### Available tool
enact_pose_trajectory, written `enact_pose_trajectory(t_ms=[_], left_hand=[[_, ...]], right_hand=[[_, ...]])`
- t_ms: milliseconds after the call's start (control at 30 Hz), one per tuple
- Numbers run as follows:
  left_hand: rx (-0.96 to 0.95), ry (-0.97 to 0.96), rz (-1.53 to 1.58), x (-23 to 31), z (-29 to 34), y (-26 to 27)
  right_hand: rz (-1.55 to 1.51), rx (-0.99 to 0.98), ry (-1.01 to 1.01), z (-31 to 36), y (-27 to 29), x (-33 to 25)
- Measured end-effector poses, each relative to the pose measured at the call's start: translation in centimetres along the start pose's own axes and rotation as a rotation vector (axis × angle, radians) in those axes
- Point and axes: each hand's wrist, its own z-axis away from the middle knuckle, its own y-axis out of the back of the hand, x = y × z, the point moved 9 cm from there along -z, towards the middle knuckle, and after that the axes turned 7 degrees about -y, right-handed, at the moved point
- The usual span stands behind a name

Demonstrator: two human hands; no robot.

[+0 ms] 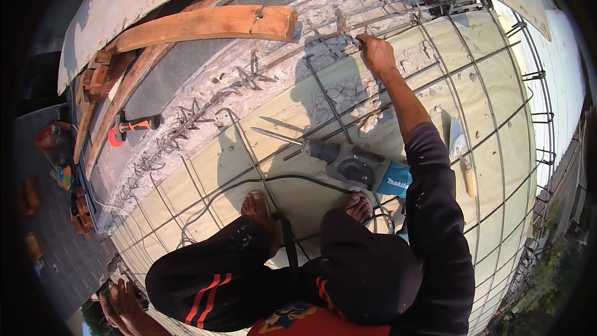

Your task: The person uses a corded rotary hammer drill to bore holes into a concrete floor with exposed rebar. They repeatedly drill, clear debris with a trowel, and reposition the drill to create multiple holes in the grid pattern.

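Observation:
My right hand (pixel 376 55) reaches far forward to the broken concrete edge. Its fingers are closed at the rubble (pixel 336 50) beside bent bars; what they grip is too small to make out. At the lower left, low beside my knee, my left hand (pixel 124 308) has its fingers apart, with nothing visible held. Between my feet and the broken edge lies a teal and grey demolition hammer (pixel 357 167), its pointed chisel (pixel 278 137) aimed left. A black cable (pixel 217 196) curves around my left foot. Right of my right arm rests a trowel (pixel 459 143) with a wooden handle.
A grid of steel bars (pixel 444 74) spans the pale sheet (pixel 497 174) under me. Bent wire ends (pixel 186 121) stick up along the chipped concrete. Beyond lie a curved timber (pixel 205 28) and an orange and black angle grinder (pixel 138 124). Ground drops away at left.

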Motion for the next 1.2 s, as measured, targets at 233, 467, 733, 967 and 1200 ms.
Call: enact_pose_trajectory(t_ms=[233,467,733,967,1200], left_hand=[[-0.140,-0.045,0.108,-4.7,0.8,-5.6],[-0.195,-0.027,0.077,-6.9,-1.5,-6.3],[-0.126,0.015,0.139,-7.8,-1.5,-5.8],[-0.260,-0.321,-0.046,-7.2,-2.0,-6.0],[-0.208,-0.260,-0.158,-7.1,-1.9,-6.2]], right_hand=[[0.048,-0.072,0.025,-1.2,-0.7,-0.1],[0.030,-0.069,-0.256,-0.6,-1.0,0.9],[-0.056,-0.023,-0.322,0.9,0.2,-1.0],[-0.011,-0.092,-0.516,1.7,-0.8,-2.0],[0.025,0.034,-0.505,2.1,-1.0,-1.8]])
